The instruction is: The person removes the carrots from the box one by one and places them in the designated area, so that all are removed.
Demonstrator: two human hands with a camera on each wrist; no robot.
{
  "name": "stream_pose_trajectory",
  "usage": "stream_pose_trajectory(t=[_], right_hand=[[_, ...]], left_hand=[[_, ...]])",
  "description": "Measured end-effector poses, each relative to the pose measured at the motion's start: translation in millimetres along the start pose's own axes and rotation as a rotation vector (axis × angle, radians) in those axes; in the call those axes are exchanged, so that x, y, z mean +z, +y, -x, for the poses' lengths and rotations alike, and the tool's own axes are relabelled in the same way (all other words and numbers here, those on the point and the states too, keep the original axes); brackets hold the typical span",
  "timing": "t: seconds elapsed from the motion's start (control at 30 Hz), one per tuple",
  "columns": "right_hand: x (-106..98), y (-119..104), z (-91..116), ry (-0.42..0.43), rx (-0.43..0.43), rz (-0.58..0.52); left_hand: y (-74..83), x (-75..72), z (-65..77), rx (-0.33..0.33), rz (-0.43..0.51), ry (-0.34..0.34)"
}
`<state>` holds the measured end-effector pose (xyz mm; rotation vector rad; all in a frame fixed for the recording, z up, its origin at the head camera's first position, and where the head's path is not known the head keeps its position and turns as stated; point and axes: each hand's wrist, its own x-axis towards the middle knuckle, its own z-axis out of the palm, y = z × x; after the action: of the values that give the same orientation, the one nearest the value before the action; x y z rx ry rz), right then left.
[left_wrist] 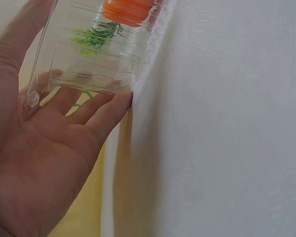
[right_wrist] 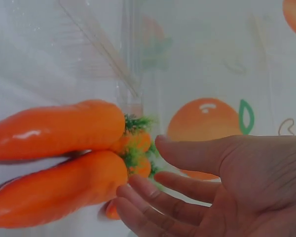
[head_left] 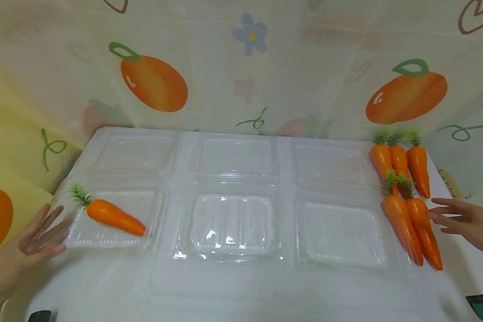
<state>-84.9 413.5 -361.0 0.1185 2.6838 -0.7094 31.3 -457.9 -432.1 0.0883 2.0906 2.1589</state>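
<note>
My left hand [head_left: 40, 237] is spread along the left side of a clear plastic clamshell box [head_left: 108, 242], fingers at its edge. In that box lies one orange carrot [head_left: 114, 217] with a green frilly top pointing to the back left. The left wrist view shows the box's ribbed wall [left_wrist: 84, 64] right over my fingers. At the right, my right hand [head_left: 464, 219] hovers beside several carrots [head_left: 424, 232], fingers loosely bent with nothing between them. In the right wrist view its fingertips come close to the green top of the nearer carrot [right_wrist: 64, 185].
Two more clear boxes stand with lids folded back, one in the middle [head_left: 229, 255] and one at the right [head_left: 342, 264]. The carrots overlap the right box's edge. Behind the white table [head_left: 225, 290] hangs a printed curtain [head_left: 290, 67]. Dark objects sit at both front corners.
</note>
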Motion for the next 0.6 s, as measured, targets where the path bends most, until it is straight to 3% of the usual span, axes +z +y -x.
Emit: stream_pose_trajectory(t=[0.27, 0.6], right_hand=[[6, -24, 3, 0.113, -0.05, 0.035], [18, -53, 8, 0.172, -0.146, 0.092]], left_hand=[[-3.0, -2.5, -1.4, 0.056, 0.072, -0.026], [-11.2, -8.6, -3.4, 0.064, 0.029, -0.012]])
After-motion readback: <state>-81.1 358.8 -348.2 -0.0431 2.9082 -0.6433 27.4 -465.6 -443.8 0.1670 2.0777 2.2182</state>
